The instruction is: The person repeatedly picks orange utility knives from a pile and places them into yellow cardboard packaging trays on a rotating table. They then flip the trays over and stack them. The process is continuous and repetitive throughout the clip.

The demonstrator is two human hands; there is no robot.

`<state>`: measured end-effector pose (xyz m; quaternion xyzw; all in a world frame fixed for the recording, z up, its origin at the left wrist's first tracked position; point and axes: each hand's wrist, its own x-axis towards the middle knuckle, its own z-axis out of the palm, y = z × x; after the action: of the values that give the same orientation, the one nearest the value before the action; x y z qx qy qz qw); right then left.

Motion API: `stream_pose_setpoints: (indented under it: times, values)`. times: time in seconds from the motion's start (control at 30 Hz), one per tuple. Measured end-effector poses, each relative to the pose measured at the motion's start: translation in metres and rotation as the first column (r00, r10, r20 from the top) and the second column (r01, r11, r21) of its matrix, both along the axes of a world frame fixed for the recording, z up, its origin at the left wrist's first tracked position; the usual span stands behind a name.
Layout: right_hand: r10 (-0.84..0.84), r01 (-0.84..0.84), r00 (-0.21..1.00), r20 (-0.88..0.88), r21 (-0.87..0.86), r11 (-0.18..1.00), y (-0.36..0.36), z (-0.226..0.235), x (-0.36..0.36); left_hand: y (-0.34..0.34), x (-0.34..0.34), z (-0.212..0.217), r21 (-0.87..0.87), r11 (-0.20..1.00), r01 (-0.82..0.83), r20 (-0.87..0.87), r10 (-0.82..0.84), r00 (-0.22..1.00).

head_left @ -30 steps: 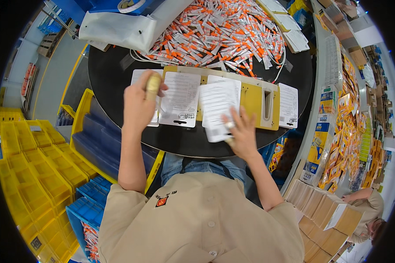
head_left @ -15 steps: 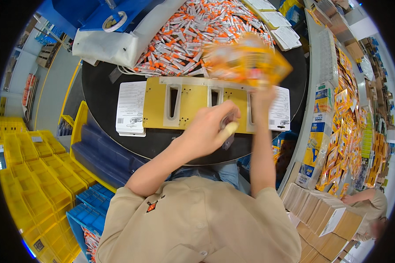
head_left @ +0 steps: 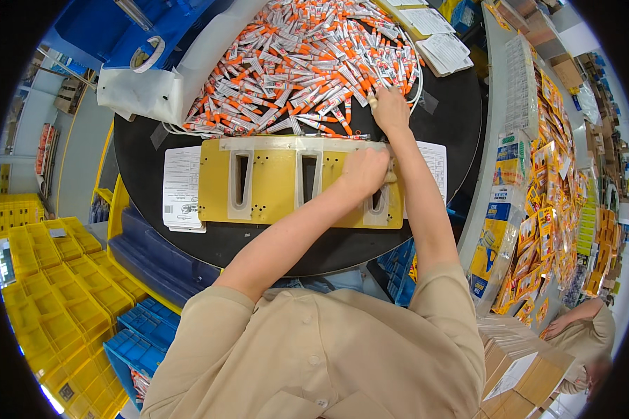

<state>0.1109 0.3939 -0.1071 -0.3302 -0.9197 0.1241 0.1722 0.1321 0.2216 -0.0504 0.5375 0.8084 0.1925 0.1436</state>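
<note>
A yellow fixture board [head_left: 276, 174] with several long slots lies across the round black table. My left hand [head_left: 365, 171] is over its right-hand slot, fingers closed; whatever they may hold is hidden. Farther away, my right hand [head_left: 390, 112] reaches to the near right edge of a heap of small white tubes with orange caps [head_left: 293, 70]. Its fingers are curled in against the tubes, and I cannot make out what is between them. Pale covers show on fingertips of both hands. Printed white cards [head_left: 182, 188] stick out from under the board's left end, and more cards [head_left: 435, 164] at its right.
Blue bin [head_left: 84, 35] and tape roll [head_left: 147, 55] stand at back left. Yellow trays [head_left: 56, 279] and blue crates [head_left: 143, 332] are at left. To the right are orange-yellow packages [head_left: 538, 230], cardboard stacks [head_left: 517, 377] and another person's arm [head_left: 576, 318].
The orange-yellow packages have left my right hand, which now reaches into the tube heap. My left hand has moved away and right onto the board's slot. The view has shifted slightly.
</note>
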Motion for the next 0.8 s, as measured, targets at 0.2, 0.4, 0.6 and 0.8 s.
stream_pose_setpoints:
  times: [0.2,0.4,0.6,0.8]
  values:
    - [-0.093,0.041,0.967,-0.236,-0.214,0.976,0.007,0.061,0.034,-0.010,-0.008,0.015,-0.104,0.994,-0.030,0.022,0.032,0.999]
    - [0.252,-0.383,0.917,-0.309,-0.509,0.771,-0.022,0.136,0.121,-0.058,-0.038,0.026,0.034,0.999,-0.002,0.586,-0.018,0.810]
    - [0.462,-0.441,0.887,0.001,-0.296,0.847,-0.072,0.102,0.122,-0.102,-0.071,0.020,0.094,0.991,-0.091,0.309,0.058,0.949]
    - [0.227,-0.300,0.947,-0.227,-0.376,0.876,-0.076,0.065,0.049,-0.110,-0.080,0.016,-0.040,0.998,-0.057,0.117,0.062,0.991]
